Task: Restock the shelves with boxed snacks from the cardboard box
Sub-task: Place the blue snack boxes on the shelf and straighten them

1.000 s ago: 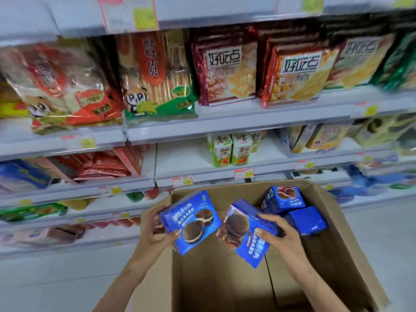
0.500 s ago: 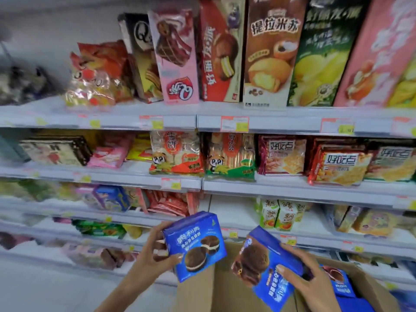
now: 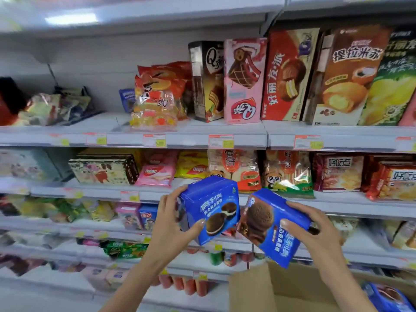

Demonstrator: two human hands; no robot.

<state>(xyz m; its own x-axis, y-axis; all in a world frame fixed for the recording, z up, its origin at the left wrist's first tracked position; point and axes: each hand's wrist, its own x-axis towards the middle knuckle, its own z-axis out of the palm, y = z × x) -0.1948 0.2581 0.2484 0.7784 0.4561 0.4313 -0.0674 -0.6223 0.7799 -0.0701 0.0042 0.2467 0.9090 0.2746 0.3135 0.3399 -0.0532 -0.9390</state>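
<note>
My left hand grips a blue snack box with sandwich cookies on its front, held upright in front of the middle shelves. My right hand grips a second blue box with a chocolate cookie picture, tilted with its lower end toward the cardboard box. The two boxes sit side by side, almost touching. The brown cardboard box shows at the bottom right, with another blue box inside it.
White shelves fill the view. The upper shelf holds tall cake boxes and an orange snack bag, with a bare stretch at its left. Lower shelves carry cracker packs, wafers and small items.
The view has tilted up from the cardboard box to the shelves. Both hands have lifted their blue boxes out of the carton and up in front of the middle shelves.
</note>
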